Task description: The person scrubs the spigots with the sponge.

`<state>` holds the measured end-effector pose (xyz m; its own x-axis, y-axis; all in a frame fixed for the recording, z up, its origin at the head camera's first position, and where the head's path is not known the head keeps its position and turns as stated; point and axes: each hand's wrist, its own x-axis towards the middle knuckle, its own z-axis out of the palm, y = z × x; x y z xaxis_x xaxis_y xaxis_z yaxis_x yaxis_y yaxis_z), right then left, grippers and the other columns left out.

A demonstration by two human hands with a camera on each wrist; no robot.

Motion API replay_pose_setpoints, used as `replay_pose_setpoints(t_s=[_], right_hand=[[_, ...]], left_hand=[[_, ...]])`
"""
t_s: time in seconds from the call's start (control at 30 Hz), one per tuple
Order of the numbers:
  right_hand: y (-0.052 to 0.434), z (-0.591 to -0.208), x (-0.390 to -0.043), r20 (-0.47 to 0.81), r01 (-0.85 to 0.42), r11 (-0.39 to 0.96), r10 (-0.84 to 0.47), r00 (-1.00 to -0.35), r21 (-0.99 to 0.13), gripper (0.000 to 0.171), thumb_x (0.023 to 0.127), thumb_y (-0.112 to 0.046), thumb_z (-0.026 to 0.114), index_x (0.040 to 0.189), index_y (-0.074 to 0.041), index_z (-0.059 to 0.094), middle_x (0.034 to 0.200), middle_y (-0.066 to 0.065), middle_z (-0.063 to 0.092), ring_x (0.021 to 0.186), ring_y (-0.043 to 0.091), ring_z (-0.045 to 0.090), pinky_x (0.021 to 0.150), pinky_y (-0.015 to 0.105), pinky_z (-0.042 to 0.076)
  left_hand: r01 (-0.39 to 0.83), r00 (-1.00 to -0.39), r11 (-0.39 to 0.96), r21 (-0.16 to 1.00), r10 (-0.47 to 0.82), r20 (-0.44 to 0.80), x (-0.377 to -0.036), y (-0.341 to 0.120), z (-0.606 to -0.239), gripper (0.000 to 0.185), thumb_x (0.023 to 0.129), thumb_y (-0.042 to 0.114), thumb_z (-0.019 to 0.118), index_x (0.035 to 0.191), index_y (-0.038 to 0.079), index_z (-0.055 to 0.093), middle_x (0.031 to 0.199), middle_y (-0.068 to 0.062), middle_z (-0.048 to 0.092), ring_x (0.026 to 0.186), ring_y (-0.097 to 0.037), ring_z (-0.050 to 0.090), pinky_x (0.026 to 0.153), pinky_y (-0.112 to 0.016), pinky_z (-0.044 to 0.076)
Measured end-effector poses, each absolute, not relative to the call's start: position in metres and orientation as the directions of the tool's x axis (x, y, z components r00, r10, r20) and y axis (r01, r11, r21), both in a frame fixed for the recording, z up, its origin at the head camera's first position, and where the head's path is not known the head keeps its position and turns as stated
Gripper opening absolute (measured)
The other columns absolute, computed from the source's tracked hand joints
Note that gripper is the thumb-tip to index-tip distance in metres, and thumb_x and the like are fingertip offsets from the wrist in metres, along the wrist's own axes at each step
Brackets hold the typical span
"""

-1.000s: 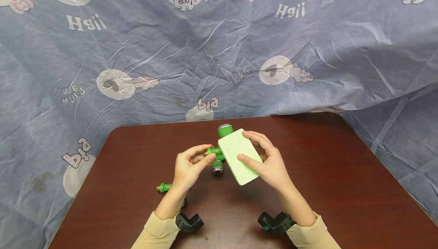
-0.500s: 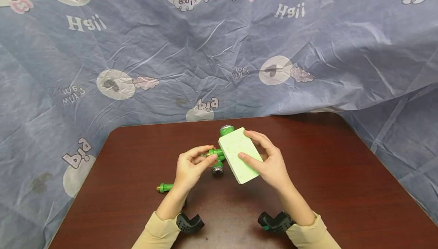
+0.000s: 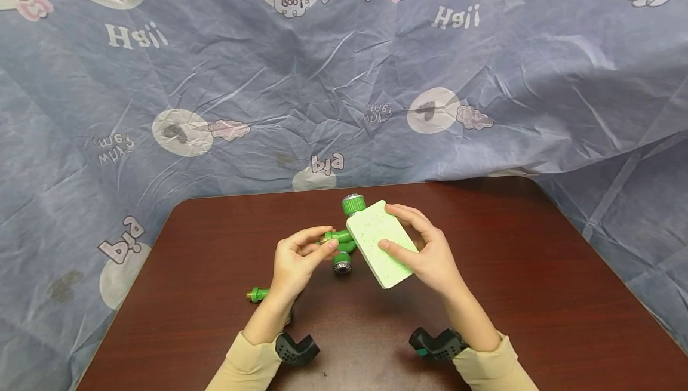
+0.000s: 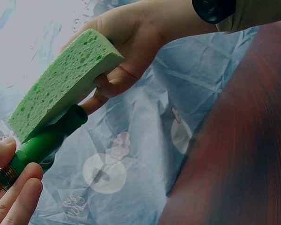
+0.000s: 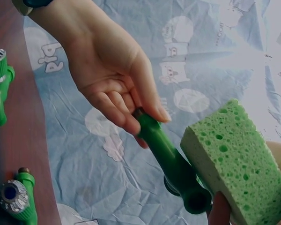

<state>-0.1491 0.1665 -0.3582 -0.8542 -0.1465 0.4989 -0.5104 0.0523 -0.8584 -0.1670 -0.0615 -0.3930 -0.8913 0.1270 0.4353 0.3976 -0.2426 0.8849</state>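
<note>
The left hand (image 3: 297, 261) pinches the brass-threaded end of a green tap (image 3: 340, 237) held above the table (image 3: 537, 271); the right hand (image 3: 430, 254) grips a green sponge (image 3: 380, 242), its face lying against the tap's body

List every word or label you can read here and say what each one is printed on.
All print is on the blue backdrop cloth, mirrored or upside down:
"Hgii" at upper left and again at upper right.
"600!" on small cartoon clouds along the top.
"pig" behind the table's far edge and again at lower left.
Small faint script at left and centre: too blurred to read.
The sponge and the green tap in the hands carry no readable text.
</note>
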Motion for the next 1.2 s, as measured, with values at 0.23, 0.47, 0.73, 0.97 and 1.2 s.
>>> replay_pose_setpoints(t_s=[0.23, 0.47, 0.73, 0.97, 1.2], right_hand=[[0.159, -0.361, -0.147, 0.511, -0.53, 0.073, -0.185, -0.84, -0.845, 0.054, 0.074, 0.01, 0.074, 0.125, 0.001, 0.057, 0.127, 0.014, 0.05, 0.106, 0.018, 0.055, 0.066, 0.025, 0.056], [0.168, -0.357, -0.148, 0.513, -0.541, 0.106, -0.206, -0.833, -0.835, 0.055, 0.074, 0.01, 0.074, 0.125, 0.001, 0.057, 0.127, 0.012, 0.052, 0.114, 0.017, 0.051, 0.081, 0.021, 0.051], [0.179, -0.354, -0.151, 0.514, -0.52, 0.023, -0.118, -0.85, -0.854, 0.054, 0.076, 0.013, 0.07, 0.127, 0.004, 0.054, 0.127, 0.011, 0.052, 0.103, 0.018, 0.056, 0.071, 0.019, 0.052], [0.177, -0.352, -0.149, 0.478, -0.477, -0.037, -0.083, -0.874, -0.878, 0.055, 0.078, 0.01, 0.069, 0.13, 0.002, 0.051, 0.12, 0.007, 0.054, 0.09, 0.015, 0.058, 0.059, 0.022, 0.054], [0.171, -0.355, -0.149, 0.47, -0.471, -0.015, -0.071, -0.88, -0.882, 0.054, 0.079, 0.009, 0.069, 0.13, 0.002, 0.052, 0.119, 0.007, 0.054, 0.091, 0.015, 0.058, 0.061, 0.02, 0.054]], left_hand=[[0.395, -0.893, -0.254, 0.883, 0.116, 0.434, -0.167, -0.061, -0.393, 0.029, 0.081, -0.009, 0.068, 0.107, -0.018, 0.06, 0.097, -0.025, 0.066, 0.069, -0.015, 0.069, 0.064, -0.037, 0.057], [0.396, -0.891, -0.259, 0.881, 0.123, 0.437, -0.167, -0.062, -0.392, 0.03, 0.081, -0.009, 0.067, 0.107, -0.021, 0.057, 0.101, -0.024, 0.066, 0.07, -0.015, 0.069, 0.066, -0.038, 0.057], [0.379, -0.893, -0.252, 0.89, 0.154, 0.424, -0.164, -0.062, -0.39, 0.03, 0.081, -0.009, 0.067, 0.108, -0.018, 0.059, 0.105, -0.034, 0.06, 0.071, -0.014, 0.069, 0.065, -0.037, 0.057], [0.35, -0.901, -0.225, 0.909, 0.185, 0.392, -0.162, -0.057, -0.392, 0.03, 0.08, -0.007, 0.069, 0.107, -0.016, 0.061, 0.101, -0.026, 0.065, 0.07, -0.014, 0.069, 0.064, -0.039, 0.057], [0.334, -0.906, -0.184, 0.924, 0.207, 0.369, -0.16, -0.053, -0.393, 0.029, 0.08, -0.003, 0.071, 0.107, -0.012, 0.063, 0.084, -0.022, 0.068, 0.067, -0.015, 0.068, 0.064, -0.033, 0.058]])
